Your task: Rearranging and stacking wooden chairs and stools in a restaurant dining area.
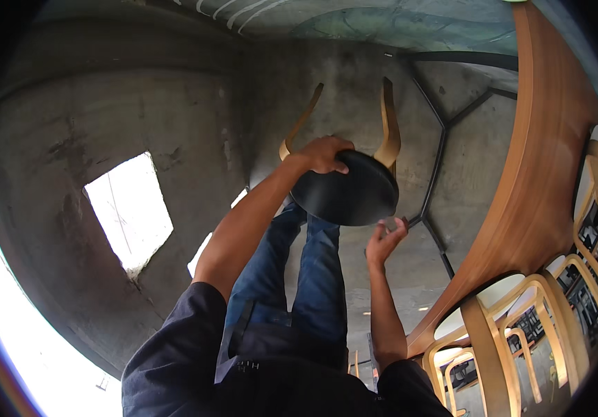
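Note:
A round stool with a black seat (348, 193) and bent light-wood legs (390, 125) is tilted before my body, its seat facing me and two legs pointing away. My left hand (325, 155) grips the far edge of the seat, thumb on the black top and fingers over the rim. By the near right edge of the seat is my right hand (386, 240), palm turned up and fingers apart. Its fingertips are very close to the rim; I cannot tell whether they touch it. My legs in blue jeans (319, 266) show below the seat.
A long wooden tabletop (533, 156) curves along the right. Several bentwood seats (538, 286) stand against it at lower right. Black angular lines (439, 156) cross the grey concrete surface (465, 172). At left, a concrete wall (69, 120) has a bright opening (132, 208).

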A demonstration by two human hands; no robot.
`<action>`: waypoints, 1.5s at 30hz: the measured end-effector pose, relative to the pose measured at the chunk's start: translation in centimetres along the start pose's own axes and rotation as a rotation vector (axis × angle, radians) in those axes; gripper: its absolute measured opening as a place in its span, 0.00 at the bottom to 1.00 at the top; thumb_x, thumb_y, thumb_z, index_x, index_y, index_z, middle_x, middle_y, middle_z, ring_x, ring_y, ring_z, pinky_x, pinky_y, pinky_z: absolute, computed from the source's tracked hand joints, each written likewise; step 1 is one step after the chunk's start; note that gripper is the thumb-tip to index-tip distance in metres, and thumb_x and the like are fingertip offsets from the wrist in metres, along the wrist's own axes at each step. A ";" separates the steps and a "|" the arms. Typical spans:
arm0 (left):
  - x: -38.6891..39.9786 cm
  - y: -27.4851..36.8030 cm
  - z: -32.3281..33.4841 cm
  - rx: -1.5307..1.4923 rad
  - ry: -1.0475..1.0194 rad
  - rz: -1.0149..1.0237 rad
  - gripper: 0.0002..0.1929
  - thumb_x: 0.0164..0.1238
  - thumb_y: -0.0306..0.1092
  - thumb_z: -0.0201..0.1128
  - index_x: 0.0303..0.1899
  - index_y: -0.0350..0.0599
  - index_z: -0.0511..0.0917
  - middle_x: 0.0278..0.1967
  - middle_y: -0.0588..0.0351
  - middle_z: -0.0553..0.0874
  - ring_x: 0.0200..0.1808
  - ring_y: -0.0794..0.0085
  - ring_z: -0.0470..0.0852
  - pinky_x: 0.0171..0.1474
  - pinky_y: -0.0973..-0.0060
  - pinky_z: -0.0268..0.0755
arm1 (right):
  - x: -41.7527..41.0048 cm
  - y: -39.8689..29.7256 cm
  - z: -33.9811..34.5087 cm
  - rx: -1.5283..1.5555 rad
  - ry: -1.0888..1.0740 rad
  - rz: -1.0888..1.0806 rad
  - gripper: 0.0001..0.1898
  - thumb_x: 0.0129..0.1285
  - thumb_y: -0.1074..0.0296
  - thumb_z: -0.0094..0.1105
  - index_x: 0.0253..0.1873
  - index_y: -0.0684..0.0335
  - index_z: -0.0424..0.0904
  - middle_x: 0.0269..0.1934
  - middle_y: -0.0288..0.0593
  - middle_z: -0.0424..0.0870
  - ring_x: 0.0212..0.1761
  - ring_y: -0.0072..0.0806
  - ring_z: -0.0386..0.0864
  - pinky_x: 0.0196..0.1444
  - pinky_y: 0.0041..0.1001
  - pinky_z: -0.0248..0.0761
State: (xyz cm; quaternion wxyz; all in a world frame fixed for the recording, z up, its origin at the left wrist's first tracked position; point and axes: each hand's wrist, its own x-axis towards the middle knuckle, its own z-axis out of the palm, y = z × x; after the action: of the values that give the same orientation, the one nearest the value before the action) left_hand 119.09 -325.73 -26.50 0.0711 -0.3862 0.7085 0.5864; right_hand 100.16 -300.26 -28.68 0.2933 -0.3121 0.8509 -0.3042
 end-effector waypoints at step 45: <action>-29.4 -8.8 17.6 0.070 -0.002 -0.468 0.19 0.56 0.46 0.61 0.47 0.49 0.81 0.43 0.46 0.84 0.50 0.54 0.81 0.56 0.64 0.71 | -27.6 4.6 -13.7 -0.184 -0.264 0.238 0.08 0.60 0.72 0.52 0.41 0.65 0.79 0.31 0.45 0.85 0.34 0.33 0.84 0.39 0.30 0.76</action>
State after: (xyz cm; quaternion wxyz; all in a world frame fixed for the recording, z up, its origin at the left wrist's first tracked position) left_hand 138.76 -296.60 -22.39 0.2190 -0.5366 0.6197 0.5293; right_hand 106.57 -273.20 -14.51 0.4063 -0.2721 0.8602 -0.1447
